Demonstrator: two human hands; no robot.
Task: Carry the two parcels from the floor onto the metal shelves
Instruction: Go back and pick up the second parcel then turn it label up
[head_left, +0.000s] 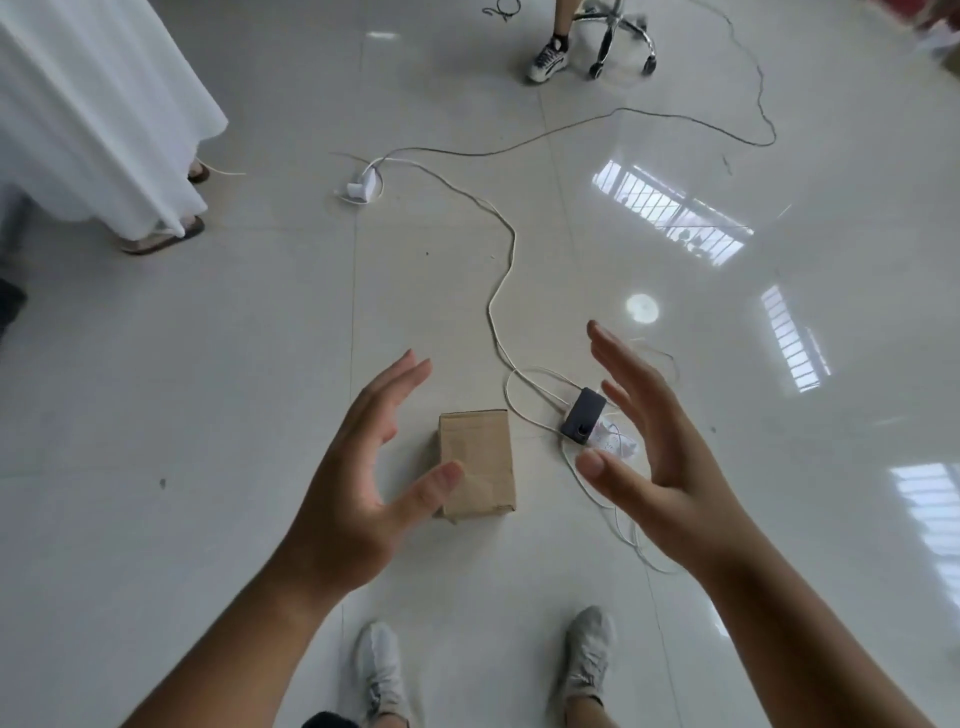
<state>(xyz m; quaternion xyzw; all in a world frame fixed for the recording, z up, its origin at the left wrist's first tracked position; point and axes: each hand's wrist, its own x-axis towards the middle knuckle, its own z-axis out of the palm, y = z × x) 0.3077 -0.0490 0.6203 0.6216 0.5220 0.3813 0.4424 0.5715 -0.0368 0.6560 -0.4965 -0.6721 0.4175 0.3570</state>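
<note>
A small brown cardboard parcel lies on the glossy tiled floor, just ahead of my feet. My left hand hovers above its left side, fingers spread and palm turned inward, the thumb overlapping the parcel's near left corner in the view. My right hand is held open to the right of the parcel, apart from it, palm facing left. Neither hand holds anything. Only one parcel is in view, and no metal shelves are visible.
A dark small device with white cables lies right of the parcel, partly under my right hand. A white plug sits farther off. A white draped cloth hangs at left, a stool's wheeled base and someone's shoe at top.
</note>
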